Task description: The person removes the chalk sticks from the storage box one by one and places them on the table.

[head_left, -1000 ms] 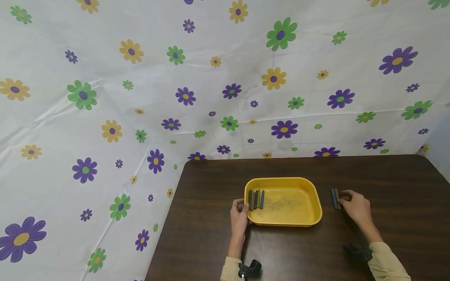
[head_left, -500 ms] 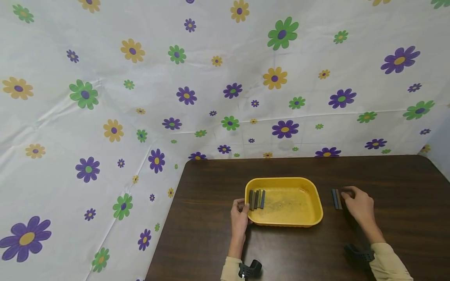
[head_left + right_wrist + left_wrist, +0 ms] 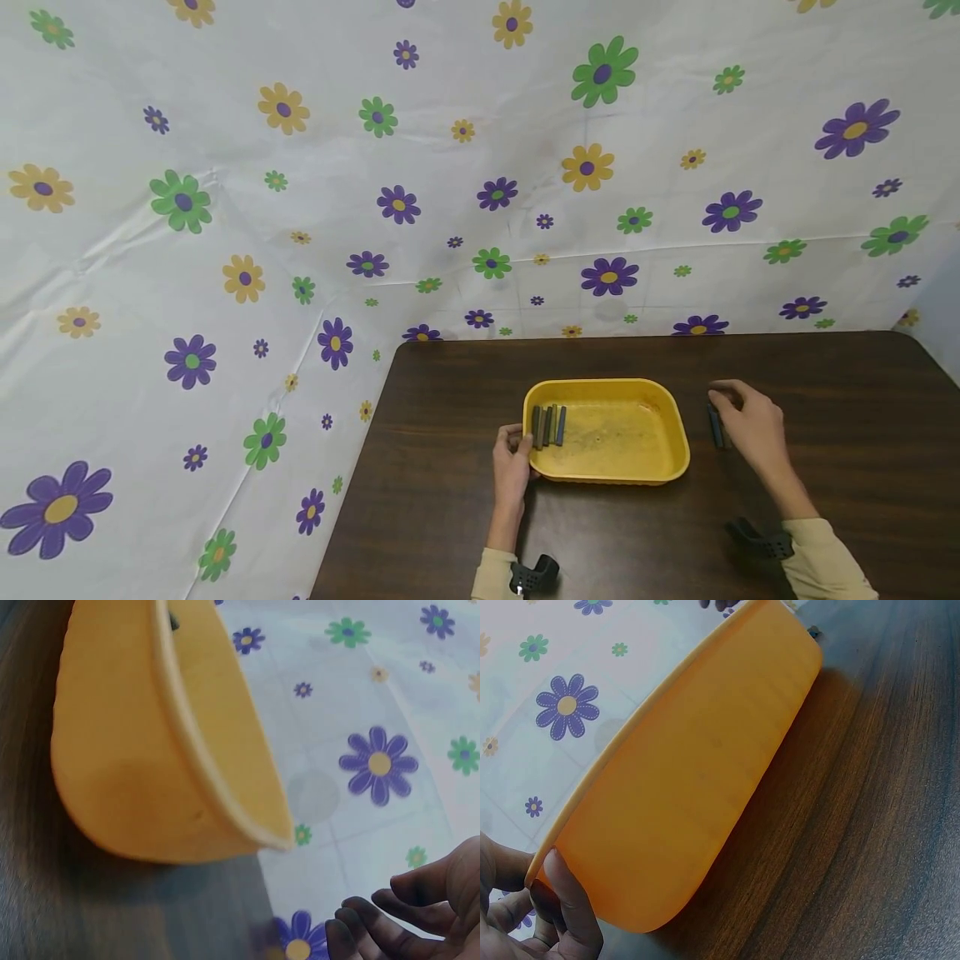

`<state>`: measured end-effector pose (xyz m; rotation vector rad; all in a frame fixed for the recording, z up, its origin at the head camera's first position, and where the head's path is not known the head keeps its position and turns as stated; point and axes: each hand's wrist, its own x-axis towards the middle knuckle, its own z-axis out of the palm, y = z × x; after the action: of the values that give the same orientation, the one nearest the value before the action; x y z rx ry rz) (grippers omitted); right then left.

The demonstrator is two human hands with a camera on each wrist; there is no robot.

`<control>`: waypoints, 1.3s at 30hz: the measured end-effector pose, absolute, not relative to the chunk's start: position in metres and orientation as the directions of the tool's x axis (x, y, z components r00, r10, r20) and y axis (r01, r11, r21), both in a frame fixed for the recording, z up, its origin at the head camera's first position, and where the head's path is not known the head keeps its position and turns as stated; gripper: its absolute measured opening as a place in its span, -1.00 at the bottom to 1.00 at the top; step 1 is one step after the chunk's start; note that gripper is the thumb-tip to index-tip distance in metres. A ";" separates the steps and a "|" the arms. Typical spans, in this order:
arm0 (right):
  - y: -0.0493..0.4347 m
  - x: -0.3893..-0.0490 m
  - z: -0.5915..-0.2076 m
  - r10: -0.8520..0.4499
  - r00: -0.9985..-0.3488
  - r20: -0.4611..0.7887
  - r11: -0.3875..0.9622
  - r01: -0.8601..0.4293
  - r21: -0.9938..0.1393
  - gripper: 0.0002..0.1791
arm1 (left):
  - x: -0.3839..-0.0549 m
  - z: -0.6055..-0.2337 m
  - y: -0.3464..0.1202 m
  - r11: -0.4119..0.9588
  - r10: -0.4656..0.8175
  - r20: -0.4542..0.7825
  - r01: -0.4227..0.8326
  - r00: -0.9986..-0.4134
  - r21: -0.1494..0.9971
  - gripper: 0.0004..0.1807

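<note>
While the left hand (image 3: 511,465) keeps to the left wall of the yellow tray (image 3: 611,480), the right hand (image 3: 759,429) hovers to the tray's right, above a pair of loose sticks. Of these, the blue stick (image 3: 715,427) lies just left of the right hand, apart from the tray; the brownish stick (image 3: 726,437) beside it is largely hidden by the fingers. A row of five sticks (image 3: 547,427) lies inside the tray, against its left end, near the left hand.

The left hand grasps the tray's rim at the left end, its thumb on the rim and its fingers outside the wall. The right hand is loosely bent, with a gap between thumb and fingers and nothing visible within its grasp; whether a fingertip touches a stick cannot be told. Its fingertips appear dark.

The tray is shallow, rectangular and round-cornered, with greyish smudges on its floor. Its sticks are short, straight and slender, in dark, brownish, greenish and blue tones, aligned from near to far on the dark wood-grain table (image 3: 442,433).
</note>
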<state>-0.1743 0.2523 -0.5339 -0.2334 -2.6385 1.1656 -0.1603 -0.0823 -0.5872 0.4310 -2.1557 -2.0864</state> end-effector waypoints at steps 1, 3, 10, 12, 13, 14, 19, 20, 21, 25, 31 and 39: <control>0.250 -0.174 -0.532 0.242 -0.957 0.157 0.665 0.046 -0.745 -0.63 | -0.160 -0.587 -0.083 0.009 -0.275 -0.116 -0.123 -0.954 0.992 -0.76; 0.245 -0.174 -0.528 0.244 -0.958 0.153 0.658 0.047 -0.751 -0.63 | -0.160 -0.587 -0.083 0.000 -0.269 -0.116 -0.120 -0.956 0.993 -0.75; 0.232 -0.175 -0.520 0.233 -0.961 0.147 0.644 0.039 -0.764 -0.63 | -0.159 -0.583 -0.085 -0.005 -0.259 -0.103 -0.106 -0.960 0.994 -0.74; 0.228 -0.176 -0.520 0.223 -0.963 0.149 0.638 0.029 -0.769 -0.64 | -0.159 -0.583 -0.085 -0.013 -0.259 -0.109 -0.109 -0.960 0.994 -0.74; 0.225 -0.176 -0.520 0.218 -0.964 0.150 0.638 0.024 -0.770 -0.64 | -0.159 -0.583 -0.086 -0.014 -0.259 -0.111 -0.111 -0.959 0.994 -0.74; 0.222 -0.177 -0.519 0.211 -0.965 0.153 0.634 0.016 -0.773 -0.64 | -0.158 -0.583 -0.086 -0.018 -0.258 -0.115 -0.115 -0.959 0.993 -0.75; 0.206 -0.178 -0.520 0.156 -0.978 0.140 0.580 -0.024 -0.815 -0.64 | -0.159 -0.584 -0.087 -0.024 -0.263 -0.131 -0.129 -0.956 0.991 -0.76; 0.202 -0.179 -0.520 0.143 -0.981 0.134 0.565 -0.030 -0.825 -0.64 | -0.159 -0.585 -0.086 -0.019 -0.268 -0.130 -0.130 -0.955 0.991 -0.75; 0.199 -0.179 -0.520 0.132 -0.982 0.133 0.553 -0.039 -0.832 -0.64 | -0.159 -0.585 -0.086 -0.015 -0.271 -0.128 -0.129 -0.954 0.992 -0.75; 0.186 -0.182 -0.522 0.091 -0.984 0.153 0.524 -0.084 -0.847 -0.67 | -0.159 -0.584 -0.085 0.005 -0.276 -0.117 -0.124 -0.954 0.992 -0.75; 0.164 -0.189 -0.528 0.041 -0.992 0.123 0.471 -0.090 -0.877 -0.67 | -0.160 -0.584 -0.084 0.009 -0.277 -0.116 -0.123 -0.954 0.992 -0.75; 0.139 -0.194 -0.538 0.009 -0.998 0.059 0.421 -0.050 -0.906 -0.70 | -0.160 -0.585 -0.082 0.008 -0.279 -0.115 -0.122 -0.953 0.993 -0.75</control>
<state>-0.1939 0.1387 -0.5380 0.0368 -2.6013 1.6613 -0.1597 -0.0818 -0.5849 0.4293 -2.1461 -2.0922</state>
